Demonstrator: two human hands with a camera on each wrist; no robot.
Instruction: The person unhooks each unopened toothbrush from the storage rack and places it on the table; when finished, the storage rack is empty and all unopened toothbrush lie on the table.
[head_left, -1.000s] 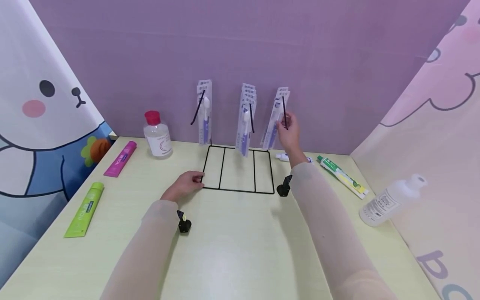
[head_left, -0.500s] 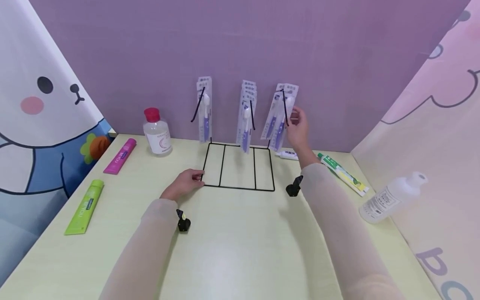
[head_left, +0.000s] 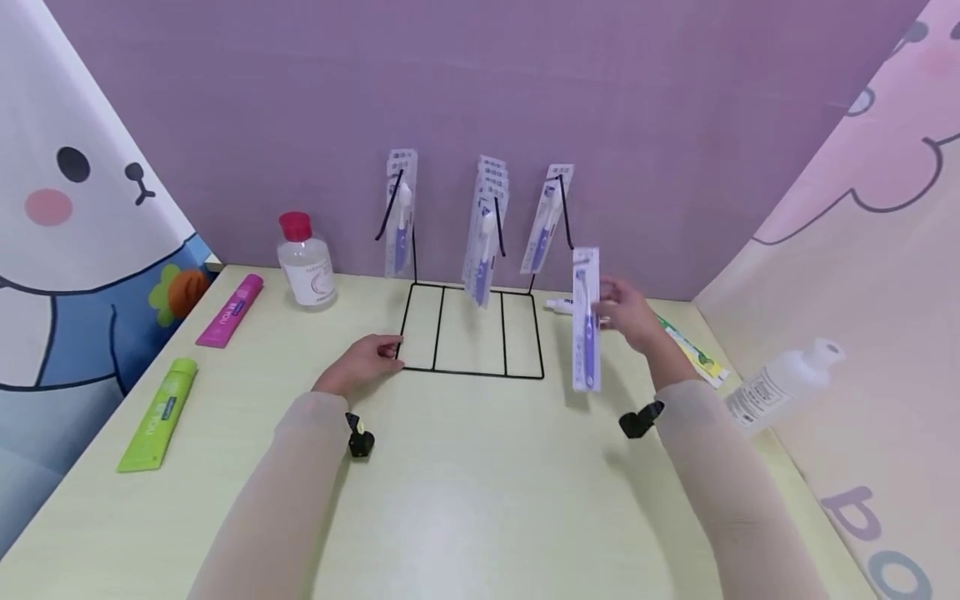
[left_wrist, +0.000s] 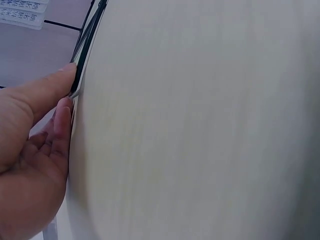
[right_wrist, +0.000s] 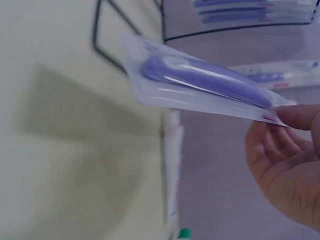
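Your right grip [head_left: 628, 314] pinches the packaged toothbrush [head_left: 587, 323], which is left of it, long axis near upright, top just beside the right hook [head_left: 566, 215], above the table [head_left: 480, 500] toward the back right corner. A white tube [head_left: 558, 306] lies behind. Your left grip [head_left: 364, 362] pinches the wire rack [head_left: 472, 373] at its base.

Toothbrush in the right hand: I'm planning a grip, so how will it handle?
The toothbrush is probably stiff, since it juts straight from the right hand; likely light, being slim; perhaps slippery, given its glossy wrapper.
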